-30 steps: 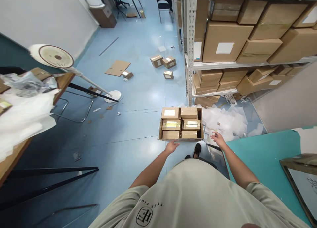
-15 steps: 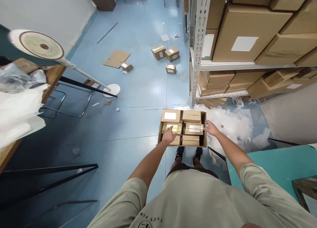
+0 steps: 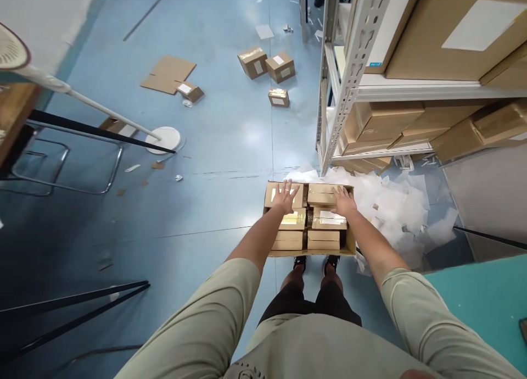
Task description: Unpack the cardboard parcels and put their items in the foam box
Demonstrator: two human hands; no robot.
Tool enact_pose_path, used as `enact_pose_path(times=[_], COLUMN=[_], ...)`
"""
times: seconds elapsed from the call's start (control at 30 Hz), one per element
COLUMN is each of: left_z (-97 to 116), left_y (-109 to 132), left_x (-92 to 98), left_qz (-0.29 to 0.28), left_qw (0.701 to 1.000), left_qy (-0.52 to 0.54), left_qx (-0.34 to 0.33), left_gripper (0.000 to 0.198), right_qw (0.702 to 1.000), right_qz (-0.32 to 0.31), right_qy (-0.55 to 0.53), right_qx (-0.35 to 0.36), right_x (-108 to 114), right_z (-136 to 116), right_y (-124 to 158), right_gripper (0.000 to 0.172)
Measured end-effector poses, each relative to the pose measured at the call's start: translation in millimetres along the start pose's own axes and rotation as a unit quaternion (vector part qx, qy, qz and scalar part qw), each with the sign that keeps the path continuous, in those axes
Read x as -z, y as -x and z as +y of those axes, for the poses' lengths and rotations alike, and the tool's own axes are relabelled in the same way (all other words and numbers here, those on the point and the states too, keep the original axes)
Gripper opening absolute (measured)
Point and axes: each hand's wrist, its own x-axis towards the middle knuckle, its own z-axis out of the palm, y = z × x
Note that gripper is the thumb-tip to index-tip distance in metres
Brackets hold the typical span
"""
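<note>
Lying lengthwise left-to-right, open-topped carton (image 3: 351,241)

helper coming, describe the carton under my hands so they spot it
Find the metal shelf with white sheets at its foot. Left of them, under the left hand and right hand, is the open carton. Only it shows six boxes inside.

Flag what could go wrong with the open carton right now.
1. The small boxes might shift, since gaps show between the two columns and beside the near-right one, inside the carton.
2. The left hand and right hand are over the far two boxes; a hard push could dent them.
3. Loose white sheets lie near the shoes, a possible slip.
</note>
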Motion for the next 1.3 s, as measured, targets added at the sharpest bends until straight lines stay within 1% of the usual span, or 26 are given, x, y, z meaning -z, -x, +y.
enact_pose_path(times=[0.1, 0.17, 0.27, 0.37, 0.47, 0.53, 0.6, 0.67, 0.73, 0.87, 0.93, 1.0, 1.1, 1.17, 1.23, 1.3], left_z=[-20, -34, -55, -69, -73, -70, -66, -61, -56, -42, -31, -17, 7, 21, 33, 44], left_y=[-21, -27, -25, -20, -18, -16, -12, -4, 8, 38, 54, 70, 96, 114, 131, 146], left_x=[-13.6, -22.7, -34.1, -41.8, -46.9, -49.6, -51.7, -52.2, -50.0, -36.9, -27.1, -16.7, -1.4, 8.3, 17.9, 27.5], left_qz=[-0.014, -0.017, -0.018, -0.007, -0.002, -0.002, 0.005, 0.016, 0.022, 0.046, 0.066, 0.085, 0.102, 0.116, 0.127, 0.114], left_qw=[1.000, 0.999, 0.998, 0.998, 0.998, 0.997, 0.997, 0.998, 0.998, 0.998, 0.995, 0.992, 0.991, 0.988, 0.978, 0.965], left_qy=[0.003, -0.002, -0.003, 0.004, -0.002, -0.026, -0.035, -0.018, 0.001, -0.014, -0.043, -0.057, -0.035, -0.008, 0.051, 0.138], left_qx=[0.019, 0.036, 0.060, 0.068, 0.059, 0.066, 0.073, 0.065, 0.053, 0.048, 0.058, 0.072, 0.085, 0.106, 0.158, 0.194], left_gripper=[0.152, 0.153, 0.149, 0.140, 0.142, 0.145, 0.143, 0.138, 0.136, 0.132, 0.132, 0.133, 0.129, 0.127, 0.125, 0.115], right_qw=[0.999, 0.998, 0.998, 1.000, 1.000, 0.999, 0.999, 0.998, 0.996, 0.988, 0.983, 0.975, 0.959, 0.940, 0.906, 0.872], right_qz=[-0.007, -0.008, 0.002, -0.006, 0.004, 0.023, 0.029, 0.038, 0.063, 0.110, 0.138, 0.174, 0.212, 0.229, 0.257, 0.284], right_qy=[0.036, 0.059, 0.060, 0.027, 0.016, 0.017, 0.010, -0.007, -0.022, -0.042, -0.056, -0.072, -0.112, -0.162, -0.233, -0.307], right_qx=[0.008, 0.017, 0.029, 0.009, -0.013, -0.021, -0.031, -0.044, -0.062, -0.102, -0.111, -0.121, -0.154, -0.194, -0.243, -0.255], right_x=[-10, -16, -28, -40, -48, -50, -51, -53, -54, -48, -41, -35, -27, -23, -20, -18], right_z=[4, 5, 6, 13, 27, 34, 36, 30, 20, -4, -13, -21, -30, -34, -35, -34], right_y=[-23, -34, -47, -55, -57, -53, -44, -30, -10, 39, 65, 92, 132, 158, 185, 213], right_gripper=[0.137, 0.142, 0.147, 0.144, 0.134, 0.128, 0.125, 0.124, 0.126, 0.137, 0.140, 0.140, 0.137, 0.137, 0.136, 0.131])
